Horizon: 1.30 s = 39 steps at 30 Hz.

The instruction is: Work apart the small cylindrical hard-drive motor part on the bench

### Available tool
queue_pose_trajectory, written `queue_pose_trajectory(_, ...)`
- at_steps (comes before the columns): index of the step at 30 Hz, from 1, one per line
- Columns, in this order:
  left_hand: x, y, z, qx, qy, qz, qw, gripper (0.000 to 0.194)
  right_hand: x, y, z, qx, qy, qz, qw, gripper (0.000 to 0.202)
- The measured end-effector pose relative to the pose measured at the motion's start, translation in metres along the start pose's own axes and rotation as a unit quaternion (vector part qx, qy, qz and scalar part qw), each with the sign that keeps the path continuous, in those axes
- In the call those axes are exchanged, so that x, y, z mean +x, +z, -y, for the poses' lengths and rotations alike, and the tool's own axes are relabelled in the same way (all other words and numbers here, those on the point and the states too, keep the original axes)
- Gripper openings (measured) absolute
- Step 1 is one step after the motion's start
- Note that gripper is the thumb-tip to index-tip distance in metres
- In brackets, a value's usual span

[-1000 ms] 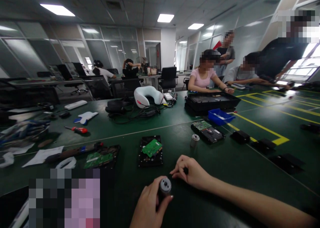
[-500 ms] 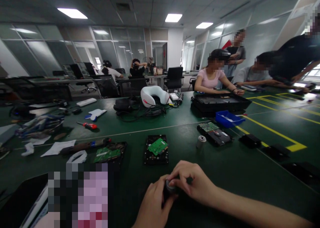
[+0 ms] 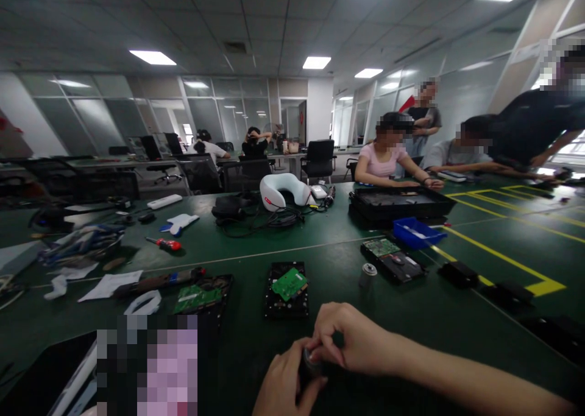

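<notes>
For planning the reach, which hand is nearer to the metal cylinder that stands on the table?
Right. The right hand is in front of the standing cylinder, slightly to its left; the left hand is lower and farther left in view, holding another cylinder.

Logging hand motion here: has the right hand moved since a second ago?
Yes: judged against the central hard drive, the right hand has moved left and toward the camera, to the metal cylinder.
</notes>
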<state>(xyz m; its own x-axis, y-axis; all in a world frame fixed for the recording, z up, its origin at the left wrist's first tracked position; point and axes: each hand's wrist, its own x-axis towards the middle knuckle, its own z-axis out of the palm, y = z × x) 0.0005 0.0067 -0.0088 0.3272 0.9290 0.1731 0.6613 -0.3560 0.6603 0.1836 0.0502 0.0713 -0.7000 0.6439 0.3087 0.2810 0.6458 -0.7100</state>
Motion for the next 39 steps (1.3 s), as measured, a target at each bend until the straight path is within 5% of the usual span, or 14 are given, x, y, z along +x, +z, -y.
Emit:
queue_pose_trajectory(13,-0.001,0.002,0.001,0.003,-0.006,0.004,1.000,0.038,-0.010,0.014,-0.008,0.035,-0.036,-0.113,0.992,0.045)
queue_pose_trajectory(19,0.000,0.002,0.005,0.016,-0.004,-0.006,1.000,0.037,-0.012,-0.001,-0.024,0.078,0.065,-0.225,0.969,0.047)
queue_pose_trajectory(24,0.000,0.000,0.005,0.015,0.000,-0.003,1.000,0.039,-0.023,0.004,-0.066,0.041,0.091,-0.123,0.987,0.047)
queue_pose_trajectory(28,-0.001,0.001,0.006,0.012,-0.007,-0.010,1.000,0.040,-0.027,0.012,-0.083,0.034,0.086,-0.108,0.990,0.045)
queue_pose_trajectory(35,-0.001,0.003,0.007,-0.001,-0.008,-0.014,1.000,0.039,-0.019,0.010,-0.032,0.089,0.074,-0.232,0.966,0.044)
queue_pose_trajectory(39,-0.001,0.004,0.007,-0.029,0.001,-0.021,0.999,0.037,-0.021,0.020,0.003,0.046,-0.033,-0.165,0.985,0.040)
